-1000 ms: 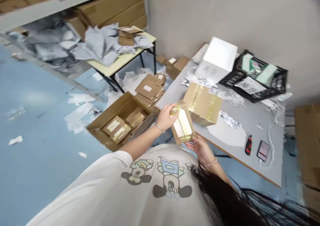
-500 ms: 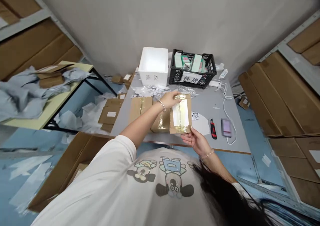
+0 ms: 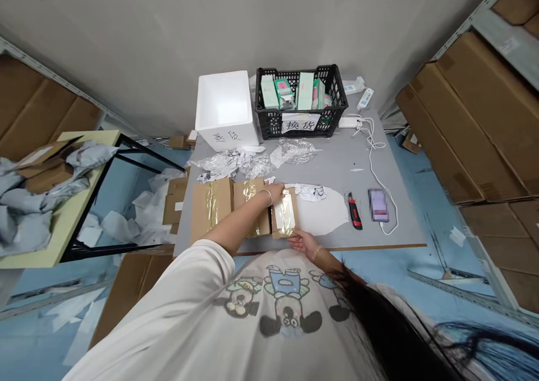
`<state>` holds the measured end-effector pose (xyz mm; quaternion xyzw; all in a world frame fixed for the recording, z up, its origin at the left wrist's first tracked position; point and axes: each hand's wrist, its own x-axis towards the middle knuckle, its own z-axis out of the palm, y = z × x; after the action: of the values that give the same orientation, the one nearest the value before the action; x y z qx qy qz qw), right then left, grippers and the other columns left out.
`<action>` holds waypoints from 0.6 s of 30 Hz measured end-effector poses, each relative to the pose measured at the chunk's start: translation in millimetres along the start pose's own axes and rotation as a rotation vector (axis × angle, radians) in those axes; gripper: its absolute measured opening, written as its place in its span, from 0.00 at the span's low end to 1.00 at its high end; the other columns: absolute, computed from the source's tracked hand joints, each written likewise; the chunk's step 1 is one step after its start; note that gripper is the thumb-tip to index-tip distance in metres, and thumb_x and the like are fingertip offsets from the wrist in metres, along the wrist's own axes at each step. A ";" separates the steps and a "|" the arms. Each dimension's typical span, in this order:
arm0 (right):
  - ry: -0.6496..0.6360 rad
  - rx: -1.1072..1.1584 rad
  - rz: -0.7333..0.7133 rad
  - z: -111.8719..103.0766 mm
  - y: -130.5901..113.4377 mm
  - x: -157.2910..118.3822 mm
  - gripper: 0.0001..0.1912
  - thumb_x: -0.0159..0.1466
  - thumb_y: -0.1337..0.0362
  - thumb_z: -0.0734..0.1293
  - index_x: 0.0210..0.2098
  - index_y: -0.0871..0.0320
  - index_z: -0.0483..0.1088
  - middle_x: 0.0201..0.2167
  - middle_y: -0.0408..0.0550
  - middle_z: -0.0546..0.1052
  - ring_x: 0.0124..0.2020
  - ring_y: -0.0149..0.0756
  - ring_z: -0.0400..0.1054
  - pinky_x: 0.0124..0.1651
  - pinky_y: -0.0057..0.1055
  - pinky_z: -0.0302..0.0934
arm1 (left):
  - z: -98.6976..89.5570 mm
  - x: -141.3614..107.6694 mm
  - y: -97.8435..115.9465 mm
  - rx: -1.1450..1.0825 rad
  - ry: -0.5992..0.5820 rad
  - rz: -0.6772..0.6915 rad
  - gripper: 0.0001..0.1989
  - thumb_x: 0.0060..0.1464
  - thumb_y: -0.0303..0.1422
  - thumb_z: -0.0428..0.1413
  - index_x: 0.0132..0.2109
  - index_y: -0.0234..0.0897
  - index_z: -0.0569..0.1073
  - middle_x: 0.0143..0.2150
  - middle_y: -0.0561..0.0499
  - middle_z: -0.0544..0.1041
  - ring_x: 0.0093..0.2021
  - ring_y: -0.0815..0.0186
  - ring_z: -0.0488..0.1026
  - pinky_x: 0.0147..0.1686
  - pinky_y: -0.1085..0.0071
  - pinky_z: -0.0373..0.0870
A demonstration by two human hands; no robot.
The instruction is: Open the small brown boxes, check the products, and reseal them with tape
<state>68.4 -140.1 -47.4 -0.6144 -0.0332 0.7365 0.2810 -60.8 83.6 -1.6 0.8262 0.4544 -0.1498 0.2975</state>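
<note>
A small cardboard box (image 3: 284,215) with a white label and shiny tape lies at the right end of a row near the table's front edge. My left hand (image 3: 274,192) grips its far end. At its near right corner, my right hand (image 3: 304,243) holds the edge with the fingertips. Beside it on the left sit a second taped box (image 3: 252,191) and a wider taped box (image 3: 211,207). My left forearm covers part of both. White paper (image 3: 328,215) lies right of the held box.
A white foam box (image 3: 227,134) and a black crate (image 3: 301,128) of small boxes stand at the back. Crumpled plastic (image 3: 295,151) lies before them. At the right are a red-black cutter (image 3: 355,211), a phone (image 3: 379,205) and white cables (image 3: 373,139).
The labelled box has moved left and down onto the table beside the other boxes, with both hands still on it. The camera view has shifted.
</note>
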 end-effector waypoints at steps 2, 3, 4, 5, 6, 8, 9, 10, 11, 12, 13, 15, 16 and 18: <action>-0.042 -0.146 0.021 -13.5 -7.3 -0.4 0.14 0.60 0.55 0.66 0.25 0.58 0.67 0.36 0.53 0.80 0.36 0.35 0.74 0.43 0.31 0.66 | 0.4 -1.3 0.0 0.001 -0.023 0.008 0.17 0.58 0.37 0.56 0.52 0.38 0.68 0.46 0.41 0.78 0.50 0.52 0.74 0.57 0.59 0.62; -0.043 -0.222 0.030 -21.5 -13.3 -1.1 0.13 0.58 0.55 0.67 0.26 0.59 0.69 0.37 0.53 0.80 0.37 0.38 0.74 0.43 0.33 0.66 | 0.7 -2.8 0.6 -0.002 -0.034 0.013 0.16 0.58 0.37 0.55 0.53 0.38 0.68 0.47 0.40 0.77 0.49 0.52 0.74 0.54 0.60 0.65; -0.026 -0.288 0.035 -29.2 -20.0 -1.8 0.13 0.56 0.55 0.69 0.28 0.59 0.70 0.38 0.54 0.80 0.39 0.41 0.74 0.45 0.36 0.66 | 1.4 -5.0 1.6 -0.008 -0.037 0.020 0.16 0.59 0.37 0.55 0.53 0.39 0.68 0.47 0.41 0.77 0.49 0.53 0.74 0.52 0.62 0.66; 0.007 -0.332 0.018 -35.7 -26.6 -2.4 0.14 0.54 0.55 0.71 0.31 0.59 0.70 0.41 0.54 0.79 0.43 0.44 0.74 0.47 0.38 0.65 | 2.8 -7.7 2.8 -0.017 -0.030 0.029 0.16 0.59 0.37 0.55 0.53 0.40 0.68 0.48 0.41 0.76 0.49 0.53 0.74 0.51 0.63 0.67; 0.044 -0.346 -0.032 -40.3 -32.4 -2.8 0.16 0.52 0.55 0.73 0.35 0.59 0.71 0.45 0.55 0.78 0.48 0.47 0.72 0.50 0.41 0.65 | 4.8 -10.7 4.4 -0.028 -0.014 0.042 0.15 0.60 0.37 0.54 0.53 0.40 0.68 0.49 0.42 0.76 0.49 0.54 0.74 0.50 0.63 0.67; 0.085 -0.301 -0.183 -42.7 -39.0 -3.2 0.27 0.48 0.56 0.76 0.46 0.56 0.70 0.56 0.56 0.73 0.59 0.50 0.64 0.55 0.45 0.61 | 10.1 -16.7 8.5 -0.048 0.026 0.081 0.15 0.60 0.36 0.53 0.53 0.41 0.68 0.50 0.42 0.76 0.51 0.54 0.73 0.51 0.64 0.66; 0.093 -0.261 -0.253 -40.5 -39.4 -3.2 0.33 0.46 0.57 0.77 0.50 0.54 0.68 0.60 0.57 0.69 0.63 0.51 0.60 0.58 0.46 0.59 | 13.1 -19.3 11.0 -0.055 0.043 0.109 0.15 0.60 0.35 0.53 0.53 0.41 0.68 0.50 0.42 0.76 0.51 0.53 0.73 0.51 0.64 0.66; 0.101 -0.222 -0.309 -36.7 -37.9 -3.2 0.37 0.45 0.58 0.78 0.54 0.53 0.67 0.62 0.57 0.66 0.65 0.51 0.57 0.59 0.46 0.58 | 16.0 -21.2 13.8 -0.059 0.052 0.140 0.15 0.60 0.34 0.53 0.53 0.41 0.68 0.50 0.43 0.76 0.51 0.53 0.72 0.51 0.64 0.66; 0.109 -0.183 -0.347 -31.9 -34.9 -3.1 0.39 0.45 0.58 0.78 0.55 0.52 0.66 0.62 0.57 0.66 0.65 0.51 0.57 0.59 0.47 0.59 | 18.7 -22.3 16.9 -0.062 0.053 0.171 0.15 0.60 0.34 0.54 0.53 0.41 0.68 0.50 0.43 0.76 0.52 0.53 0.72 0.52 0.64 0.66; 0.117 -0.146 -0.365 -27.0 -30.9 -3.0 0.38 0.46 0.58 0.78 0.56 0.52 0.66 0.60 0.56 0.69 0.64 0.51 0.59 0.58 0.46 0.60 | 21.3 -22.4 20.1 -0.068 0.049 0.198 0.15 0.60 0.34 0.54 0.53 0.41 0.68 0.50 0.43 0.76 0.52 0.53 0.72 0.52 0.64 0.65; 0.131 -0.113 -0.378 -22.7 -26.4 -2.9 0.35 0.48 0.57 0.77 0.55 0.52 0.67 0.57 0.54 0.72 0.61 0.51 0.62 0.56 0.45 0.62 | 23.8 -21.6 23.6 -0.075 0.042 0.219 0.15 0.60 0.34 0.54 0.53 0.41 0.68 0.50 0.43 0.76 0.52 0.53 0.72 0.52 0.64 0.65; 0.175 -0.064 -0.405 -18.0 -17.5 -2.6 0.28 0.52 0.55 0.74 0.51 0.52 0.69 0.48 0.51 0.77 0.54 0.49 0.69 0.52 0.42 0.66 | 29.2 -17.4 30.7 -0.083 0.012 0.235 0.15 0.60 0.34 0.54 0.54 0.42 0.69 0.51 0.44 0.76 0.53 0.54 0.72 0.52 0.65 0.65; 0.212 -0.061 -0.409 -17.9 -13.7 -2.5 0.25 0.54 0.55 0.72 0.50 0.53 0.70 0.45 0.49 0.79 0.50 0.48 0.71 0.50 0.40 0.67 | 32.4 -14.4 34.2 -0.078 -0.012 0.227 0.15 0.60 0.35 0.54 0.54 0.43 0.68 0.51 0.45 0.76 0.53 0.55 0.72 0.53 0.66 0.65; 0.294 -0.110 -0.390 -21.1 -7.5 -2.5 0.21 0.57 0.53 0.69 0.48 0.54 0.72 0.41 0.49 0.80 0.45 0.46 0.73 0.46 0.39 0.68 | 39.9 -8.0 40.6 -0.053 -0.064 0.199 0.15 0.60 0.35 0.54 0.54 0.44 0.68 0.51 0.45 0.76 0.53 0.56 0.73 0.53 0.67 0.65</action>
<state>90.9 -141.2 -47.3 -0.7113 -0.1499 0.5683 0.3855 -30.1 36.6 -14.1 0.8539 0.3640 -0.1338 0.3471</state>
